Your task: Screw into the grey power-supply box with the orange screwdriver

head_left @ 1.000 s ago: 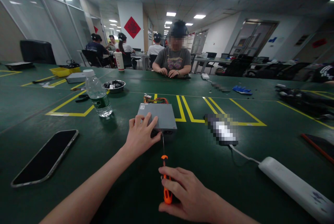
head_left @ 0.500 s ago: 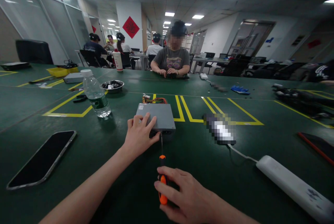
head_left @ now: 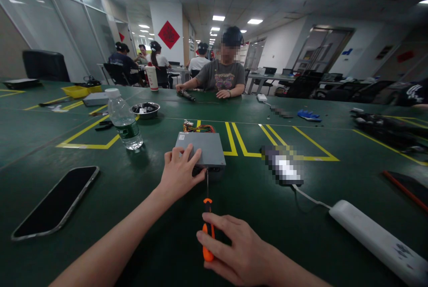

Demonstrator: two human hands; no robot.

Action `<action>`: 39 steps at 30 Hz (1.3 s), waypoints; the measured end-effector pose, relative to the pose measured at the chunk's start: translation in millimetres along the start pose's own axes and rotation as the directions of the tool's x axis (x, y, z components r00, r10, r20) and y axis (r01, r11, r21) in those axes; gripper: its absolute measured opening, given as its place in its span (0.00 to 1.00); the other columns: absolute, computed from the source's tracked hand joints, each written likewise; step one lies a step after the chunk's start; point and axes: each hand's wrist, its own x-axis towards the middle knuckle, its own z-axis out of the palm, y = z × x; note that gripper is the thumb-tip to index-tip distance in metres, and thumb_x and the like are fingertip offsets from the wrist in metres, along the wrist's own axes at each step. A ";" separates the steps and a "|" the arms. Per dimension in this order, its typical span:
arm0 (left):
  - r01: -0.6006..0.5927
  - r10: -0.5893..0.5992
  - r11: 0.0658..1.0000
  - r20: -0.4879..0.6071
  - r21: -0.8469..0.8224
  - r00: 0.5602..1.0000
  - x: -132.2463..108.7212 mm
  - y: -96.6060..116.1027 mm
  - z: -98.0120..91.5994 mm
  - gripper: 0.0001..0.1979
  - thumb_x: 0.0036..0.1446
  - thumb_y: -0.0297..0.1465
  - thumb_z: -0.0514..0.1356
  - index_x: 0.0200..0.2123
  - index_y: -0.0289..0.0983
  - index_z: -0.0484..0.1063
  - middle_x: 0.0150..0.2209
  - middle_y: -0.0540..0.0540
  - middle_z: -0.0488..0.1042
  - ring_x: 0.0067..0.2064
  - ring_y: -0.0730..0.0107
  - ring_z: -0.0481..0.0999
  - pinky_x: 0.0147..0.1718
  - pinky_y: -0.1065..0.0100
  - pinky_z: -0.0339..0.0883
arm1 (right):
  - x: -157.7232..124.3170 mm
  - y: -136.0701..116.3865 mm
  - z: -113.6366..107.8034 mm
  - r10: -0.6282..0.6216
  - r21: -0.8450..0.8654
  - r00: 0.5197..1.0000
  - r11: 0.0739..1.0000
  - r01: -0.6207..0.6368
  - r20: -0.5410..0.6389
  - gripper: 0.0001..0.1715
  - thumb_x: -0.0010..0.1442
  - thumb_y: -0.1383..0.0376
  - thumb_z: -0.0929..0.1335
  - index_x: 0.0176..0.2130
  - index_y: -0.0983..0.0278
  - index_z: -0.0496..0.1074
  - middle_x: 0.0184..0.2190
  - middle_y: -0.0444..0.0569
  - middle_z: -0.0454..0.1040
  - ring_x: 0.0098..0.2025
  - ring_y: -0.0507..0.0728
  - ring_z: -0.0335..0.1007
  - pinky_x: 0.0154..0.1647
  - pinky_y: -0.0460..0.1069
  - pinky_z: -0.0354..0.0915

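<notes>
One orange-and-black screwdriver (head_left: pixel 207 206) is grasped in the right hand (head_left: pixel 239 247), its tip at the near side of a grey metal box (head_left: pixel 210 146) on a green table (head_left: pixel 254 197), the box's top touched by the spread fingers of the left hand (head_left: pixel 179 168), a water bottle (head_left: pixel 123 119) seen left of the box.

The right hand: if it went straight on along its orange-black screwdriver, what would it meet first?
Probably the near face of the grey rectangular metal box; the screwdriver seems to touch it, though depth is unclear.
</notes>
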 end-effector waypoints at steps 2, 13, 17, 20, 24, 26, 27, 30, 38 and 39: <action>-0.004 0.004 1.000 0.005 0.011 1.000 -0.1 -0.1 -0.3 0.25 0.54 0.45 0.52 0.54 0.43 0.62 0.57 0.41 0.62 0.50 0.47 0.60 0.42 0.50 0.55 | 0.3 0.7 1.3 -0.010 0.002 0.996 1.000 0.010 -0.087 0.15 0.65 0.60 0.59 0.44 0.68 0.64 0.43 0.61 0.73 0.40 0.56 0.73 0.38 0.48 0.69; -0.001 0.000 1.000 0.023 0.031 1.000 0.2 0.5 -1.3 0.25 0.54 0.45 0.52 0.54 0.44 0.62 0.57 0.42 0.62 0.50 0.48 0.60 0.42 0.50 0.56 | -2.4 0.4 2.6 0.007 0.021 1.000 1.000 -0.008 0.017 0.18 0.63 0.60 0.61 0.49 0.67 0.62 0.47 0.62 0.70 0.45 0.57 0.70 0.41 0.49 0.68; -0.006 0.005 0.999 0.029 0.050 1.000 0.4 0.5 -1.0 0.25 0.54 0.45 0.51 0.54 0.44 0.61 0.57 0.42 0.61 0.50 0.48 0.60 0.42 0.50 0.56 | -3.7 1.7 6.9 0.010 0.037 0.994 0.999 -0.007 -0.107 0.15 0.65 0.59 0.59 0.43 0.69 0.63 0.45 0.62 0.72 0.38 0.55 0.73 0.37 0.49 0.69; -0.005 0.003 0.999 0.029 0.054 1.000 0.2 0.0 -0.5 0.25 0.54 0.46 0.51 0.54 0.44 0.61 0.57 0.42 0.61 0.50 0.48 0.60 0.42 0.51 0.56 | -2.8 1.2 6.1 0.042 0.069 0.998 0.997 -0.039 -0.047 0.18 0.64 0.57 0.59 0.45 0.69 0.63 0.46 0.62 0.71 0.41 0.57 0.73 0.38 0.50 0.69; -0.008 0.007 0.999 0.021 0.045 1.000 0.0 -0.3 -0.6 0.25 0.54 0.46 0.51 0.54 0.43 0.61 0.57 0.42 0.61 0.50 0.47 0.60 0.42 0.50 0.56 | -0.2 -0.2 2.6 0.015 0.034 0.999 0.999 -0.017 0.052 0.18 0.64 0.59 0.59 0.50 0.67 0.62 0.47 0.62 0.70 0.45 0.58 0.71 0.40 0.50 0.69; -0.010 0.009 0.999 0.020 0.038 1.000 0.1 -0.3 -1.1 0.25 0.54 0.45 0.51 0.54 0.43 0.61 0.57 0.42 0.62 0.50 0.47 0.60 0.42 0.50 0.56 | -0.2 0.0 3.3 -0.004 0.013 1.000 1.000 0.004 -0.013 0.16 0.65 0.60 0.58 0.46 0.68 0.65 0.46 0.61 0.71 0.41 0.56 0.72 0.38 0.49 0.69; -0.010 0.009 0.999 0.020 0.035 1.000 0.3 -0.2 -1.3 0.25 0.54 0.45 0.51 0.54 0.43 0.61 0.57 0.42 0.62 0.50 0.47 0.60 0.42 0.50 0.56 | -0.5 0.4 4.2 -0.008 0.010 0.998 1.000 0.008 -0.058 0.15 0.66 0.60 0.58 0.44 0.68 0.65 0.44 0.61 0.72 0.39 0.55 0.73 0.38 0.48 0.69; -0.008 0.007 0.999 0.022 0.037 1.000 0.6 -0.1 -1.3 0.25 0.54 0.46 0.51 0.54 0.44 0.61 0.57 0.42 0.62 0.50 0.47 0.60 0.42 0.51 0.56 | -0.9 1.7 5.3 0.016 0.031 0.991 0.999 -0.012 -0.135 0.15 0.66 0.58 0.58 0.40 0.68 0.64 0.42 0.60 0.73 0.37 0.54 0.73 0.37 0.48 0.69; -0.018 0.017 0.999 0.009 0.046 1.000 -0.4 -0.3 -0.8 0.25 0.55 0.46 0.51 0.54 0.43 0.62 0.57 0.41 0.62 0.50 0.47 0.60 0.42 0.51 0.55 | 0.0 0.5 1.7 0.001 0.004 1.000 1.000 -0.001 -0.028 0.17 0.66 0.60 0.57 0.46 0.66 0.66 0.45 0.61 0.71 0.39 0.57 0.73 0.35 0.51 0.69; -0.019 0.018 0.999 0.009 0.048 1.000 -0.5 -0.3 -1.2 0.25 0.55 0.46 0.51 0.54 0.43 0.61 0.57 0.41 0.62 0.50 0.47 0.60 0.42 0.51 0.55 | -1.0 0.7 3.0 -0.009 0.004 0.998 1.000 0.009 -0.055 0.16 0.65 0.60 0.57 0.44 0.67 0.66 0.45 0.61 0.71 0.37 0.56 0.73 0.35 0.50 0.69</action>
